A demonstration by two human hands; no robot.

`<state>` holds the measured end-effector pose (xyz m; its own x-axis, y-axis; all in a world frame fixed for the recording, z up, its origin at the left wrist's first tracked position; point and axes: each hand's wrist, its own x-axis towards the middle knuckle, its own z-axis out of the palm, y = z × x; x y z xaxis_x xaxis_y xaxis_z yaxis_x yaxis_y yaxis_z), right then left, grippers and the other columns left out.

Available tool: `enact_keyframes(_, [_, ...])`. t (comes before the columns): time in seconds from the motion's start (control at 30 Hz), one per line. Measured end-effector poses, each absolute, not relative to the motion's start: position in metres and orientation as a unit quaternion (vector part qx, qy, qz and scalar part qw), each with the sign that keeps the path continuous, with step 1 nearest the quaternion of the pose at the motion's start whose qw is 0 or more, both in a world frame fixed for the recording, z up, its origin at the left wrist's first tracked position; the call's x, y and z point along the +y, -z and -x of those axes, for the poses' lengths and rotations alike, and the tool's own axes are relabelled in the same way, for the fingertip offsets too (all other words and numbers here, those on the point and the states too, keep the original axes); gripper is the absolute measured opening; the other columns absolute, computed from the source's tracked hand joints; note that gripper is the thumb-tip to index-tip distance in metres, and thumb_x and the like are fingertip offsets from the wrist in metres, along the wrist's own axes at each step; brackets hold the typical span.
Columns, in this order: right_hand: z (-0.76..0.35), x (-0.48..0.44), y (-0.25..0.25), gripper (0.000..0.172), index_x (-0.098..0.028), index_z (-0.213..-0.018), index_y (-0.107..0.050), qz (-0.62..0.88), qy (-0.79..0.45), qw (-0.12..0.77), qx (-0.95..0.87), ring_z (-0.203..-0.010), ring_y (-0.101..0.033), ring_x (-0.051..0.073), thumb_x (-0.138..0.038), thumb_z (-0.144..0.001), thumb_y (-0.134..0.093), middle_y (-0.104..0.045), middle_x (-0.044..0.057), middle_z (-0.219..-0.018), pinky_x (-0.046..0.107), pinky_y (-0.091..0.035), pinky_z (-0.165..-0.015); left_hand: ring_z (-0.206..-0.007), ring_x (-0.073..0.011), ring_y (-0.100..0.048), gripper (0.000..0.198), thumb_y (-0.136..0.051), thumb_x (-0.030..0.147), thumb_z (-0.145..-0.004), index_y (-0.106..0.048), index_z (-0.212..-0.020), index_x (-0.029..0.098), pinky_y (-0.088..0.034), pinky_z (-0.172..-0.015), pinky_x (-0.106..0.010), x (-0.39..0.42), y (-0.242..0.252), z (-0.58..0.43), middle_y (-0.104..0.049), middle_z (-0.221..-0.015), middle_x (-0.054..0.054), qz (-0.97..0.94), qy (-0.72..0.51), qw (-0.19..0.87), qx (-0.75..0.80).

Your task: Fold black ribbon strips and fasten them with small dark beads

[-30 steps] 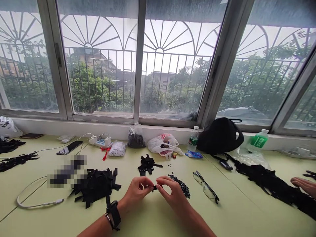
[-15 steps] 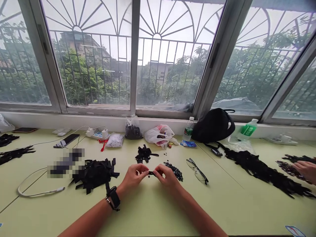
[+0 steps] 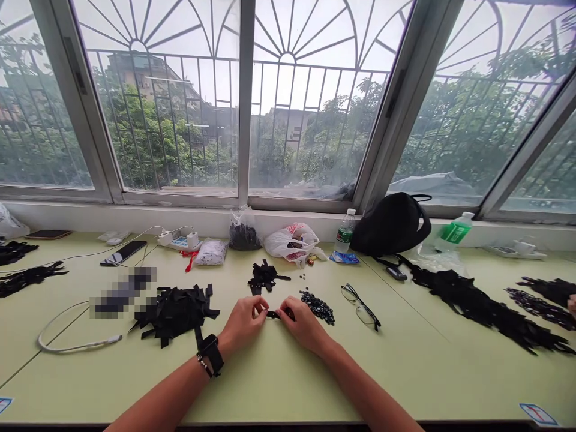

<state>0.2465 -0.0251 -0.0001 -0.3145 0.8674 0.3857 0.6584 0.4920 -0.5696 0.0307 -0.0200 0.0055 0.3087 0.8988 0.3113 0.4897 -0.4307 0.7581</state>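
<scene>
Between my two hands, just above the table's middle, is a short black fabric strip (image 3: 272, 314). My left hand (image 3: 243, 323) pinches its left end between thumb and fingers. My right hand (image 3: 299, 324) is closed on the other end, with its fingertips partly hidden behind the thumb. Beside my right hand lies a pile of small dark shiny button-like pieces (image 3: 318, 307), with several strays behind it. A small heap of black strips (image 3: 264, 276) lies beyond my hands, and a larger heap of black strips (image 3: 177, 313) is left of my left hand.
Eyeglasses (image 3: 361, 308) lie right of the pile. Along the windowsill stand a power strip (image 3: 180, 242), plastic bags (image 3: 292, 243), a bottle (image 3: 345, 231) and a black bag (image 3: 390, 225). A white cable (image 3: 67, 347) curls at left. At the right edge shows another person's hand (image 3: 572, 304).
My hands still hold the strip, with fingers slightly shifted. A small dark piece seen under the strip before no longer shows. The other person's hand has moved right, mostly out of view.
</scene>
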Motion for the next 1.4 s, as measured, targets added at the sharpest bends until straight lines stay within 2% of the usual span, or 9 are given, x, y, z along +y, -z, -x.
enact_keyframes(0.3, [-0.2461,-0.0232,0.0043,0.019,-0.021,-0.081,-0.055,0.476,-0.133,0.328,-0.805,-0.079,-0.061,0.020,-0.022,-0.100,-0.057,-0.065,0.003,-0.087,0.031,-0.043,-0.072,-0.061,-0.0147,-0.053,0.017,-0.057,0.017,-0.084,-0.074,-0.087,0.018,-0.037,-0.058,-0.025,-0.0223,-0.0074,-0.0299,-0.063,-0.066,0.001,-0.775,-0.365,0.257,0.448])
enact_keyframes(1.0, [-0.2493,-0.0263,0.0017,0.014,-0.021,-0.082,-0.054,0.468,-0.132,0.317,-0.814,-0.080,-0.059,0.019,-0.016,-0.096,-0.054,-0.064,0.004,-0.089,0.032,-0.043,-0.072,-0.066,-0.0157,-0.056,0.019,-0.060,0.018,-0.084,-0.077,-0.090,0.021,-0.041,-0.061,-0.025,-0.0257,-0.0110,-0.0293,-0.069,-0.074,-0.001,-0.797,-0.343,0.252,0.427])
enact_keyframes(1.2, [-0.2498,-0.0271,0.0016,0.015,-0.021,-0.082,-0.055,0.469,-0.133,0.322,-0.811,-0.079,-0.060,0.019,-0.015,-0.096,-0.053,-0.064,0.003,-0.089,0.031,-0.044,-0.073,-0.070,-0.0168,-0.059,0.031,-0.059,0.011,-0.082,-0.082,-0.098,0.023,-0.045,-0.067,-0.026,-0.0249,-0.0102,-0.0279,-0.069,-0.076,-0.001,-0.818,-0.332,0.238,0.405])
enact_keyframes(1.4, [-0.2511,-0.0255,0.0040,0.013,-0.021,-0.086,-0.058,0.468,-0.131,0.330,-0.809,-0.080,-0.061,0.020,-0.015,-0.097,-0.054,-0.065,0.005,-0.093,0.031,-0.047,-0.075,-0.071,-0.0170,-0.059,0.040,-0.058,0.012,-0.087,-0.084,-0.112,0.027,-0.046,-0.065,-0.026,-0.0255,-0.0097,-0.0280,-0.069,-0.083,-0.004,-0.836,-0.330,0.218,0.380])
